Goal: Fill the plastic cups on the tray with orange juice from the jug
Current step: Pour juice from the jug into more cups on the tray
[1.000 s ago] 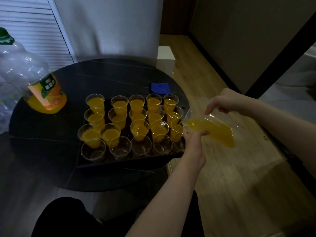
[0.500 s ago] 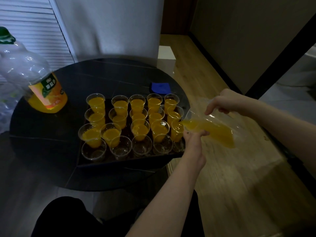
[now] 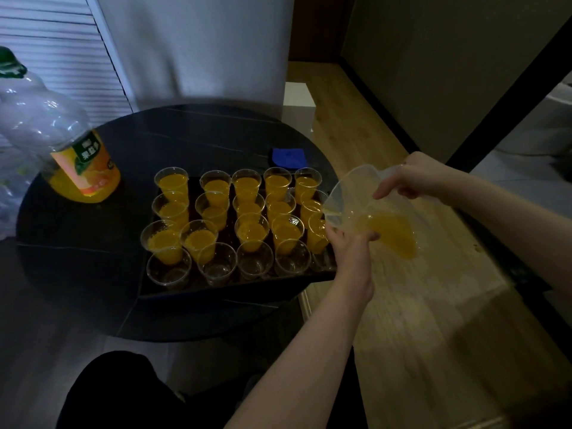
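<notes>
Compared with the frame half a second before, the clear jug (image 3: pixel 376 209) is tipped further, its rim facing the cups, and the juice inside has pooled toward its base rather than lying along the lower wall; cups and tray are unchanged.

A round dark counter (image 3: pixel 93 258) carries a dark tray (image 3: pixel 235 284) near its right edge. On the tray stand four rows of clear plastic cups: the three rows away from the viewer hold orange juice (image 3: pixel 252 232), while the near-row cups (image 3: pixel 168 269) are unfilled. A large juice bottle (image 3: pixel 66 144) with a green cap stands at the counter's left edge, and a blue cloth (image 3: pixel 289 157) lies beyond the tray's far right corner. Wooden floor (image 3: pixel 433 320) lies to the right; a louvred door and pale wall stand behind.

The right hand (image 3: pixel 411 178) grips the jug from above at its rim, fingers curled. The left hand (image 3: pixel 351 243) cups the underside near the spout, beside the tray's right edge, fingers curved against the wall.
</notes>
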